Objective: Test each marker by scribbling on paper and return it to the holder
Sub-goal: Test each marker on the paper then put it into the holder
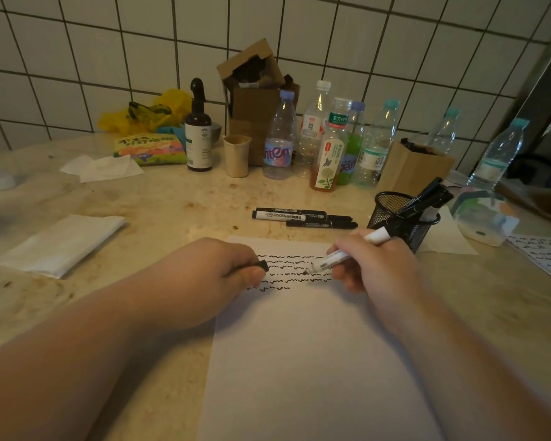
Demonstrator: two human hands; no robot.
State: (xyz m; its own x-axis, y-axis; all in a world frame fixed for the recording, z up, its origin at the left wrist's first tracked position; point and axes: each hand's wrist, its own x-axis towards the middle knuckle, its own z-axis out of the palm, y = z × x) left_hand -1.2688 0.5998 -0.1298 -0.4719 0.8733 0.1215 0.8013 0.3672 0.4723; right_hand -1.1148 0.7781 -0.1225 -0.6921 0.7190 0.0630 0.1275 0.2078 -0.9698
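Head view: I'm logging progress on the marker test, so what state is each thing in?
Marker: uncapped, in right hand, tip at the paper.
Cap: off, held by left hand.
Paper: flat, five scribbled rows.
Mesh holder: upright, holds markers.
Three markers: capped, lying on the table.

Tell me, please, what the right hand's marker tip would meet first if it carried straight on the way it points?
Most likely the black cap that the left hand pinches: the marker in the right hand points leftward over the scribbled paper toward it. Depth is unclear, so the tip may touch paper first.
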